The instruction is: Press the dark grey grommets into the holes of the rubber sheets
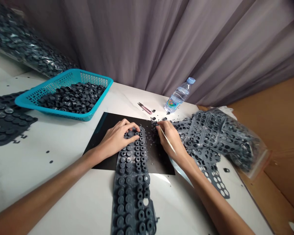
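A long dark grey rubber sheet (pixel 123 182), moulded with rows of round ring-shaped parts, lies across a black mat (pixel 103 137) and runs toward me. My left hand (pixel 116 137) rests on its far end, thumb and index finger bent around a ring there. To the right of the sheet, over the mat's edge, my right hand (pixel 170 135) is closed around a thin pale stick-like tool (pixel 167 138). The tool's working end, by the fingertips, is too small to make out. Small dark round bits are scattered between the hands.
At left stands a turquoise basket (pixel 107 85) of loose rubber parts, beside another rubber sheet (pixel 5 120) and a large filled bag (pixel 26 42). Thread snips (pixel 145 108) and a water bottle (pixel 178 94) sit behind. Punched-out sheets (pixel 203 130) and a plastic bag (pixel 247 147) are piled at right.
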The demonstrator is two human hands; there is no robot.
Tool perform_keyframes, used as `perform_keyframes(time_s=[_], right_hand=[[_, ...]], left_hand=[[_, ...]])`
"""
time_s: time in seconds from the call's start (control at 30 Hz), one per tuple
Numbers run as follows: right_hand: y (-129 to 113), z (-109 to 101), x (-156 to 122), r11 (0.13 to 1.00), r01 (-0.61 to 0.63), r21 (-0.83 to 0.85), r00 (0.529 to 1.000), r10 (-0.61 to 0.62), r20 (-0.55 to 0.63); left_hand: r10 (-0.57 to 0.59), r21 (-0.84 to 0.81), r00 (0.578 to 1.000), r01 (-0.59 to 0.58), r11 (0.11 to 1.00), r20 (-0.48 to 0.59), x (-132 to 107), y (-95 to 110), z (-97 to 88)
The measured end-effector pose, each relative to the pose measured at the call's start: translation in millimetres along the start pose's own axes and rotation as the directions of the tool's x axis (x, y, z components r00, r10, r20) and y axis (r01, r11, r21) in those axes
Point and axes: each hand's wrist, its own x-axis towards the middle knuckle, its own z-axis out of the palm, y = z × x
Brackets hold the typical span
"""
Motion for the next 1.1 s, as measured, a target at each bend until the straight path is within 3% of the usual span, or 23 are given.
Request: perform_keyframes(time_s=[0.1, 0.2, 0.3, 0.43, 0.63, 1.1], right_hand=[[-0.2, -11.3, 1.3, 0.999, 0.03, -0.029, 0.998, -0.028, 0.062], [-10.6, -17.1, 7.2, 0.999, 0.028, 0.043, 0.991, -0.033, 0.131], [-23.1, -11.8, 17.5, 0.979, 0.057, 0.195, 0.971, -0.1, 0.217], [-35.7, 4.8, 30.3, 0.946, 0.117, 0.303, 0.933, -0.208, 0.292], [-40.7, 13.1, 33.4, 0.933, 0.223, 0.283, 0.893, -0.312, 0.325], [-40.8, 19.7, 27.5, 0.935, 0.32, 0.154, 0.879, -0.353, 0.319]], left_hand=[[0.054, -0.126, 0.998, -0.05, 0.991, 0.028, 0.6, -7.0, -5.3], [0.07, -0.243, 0.998, -0.067, 0.968, 0.002, 1.9, -18.7, -9.8], [-0.003, -0.301, 0.998, -0.016, 0.953, -0.061, 4.3, -30.7, -10.7], [-0.029, -0.316, 0.999, 0.013, 0.949, -0.044, 8.6, -41.1, -8.6], [-0.005, -0.338, 1.0, -0.002, 0.941, -0.021, 11.4, -48.0, -8.8], [-0.007, -0.36, 1.0, 0.0, 0.933, -0.02, 15.5, -49.4, -7.1]])
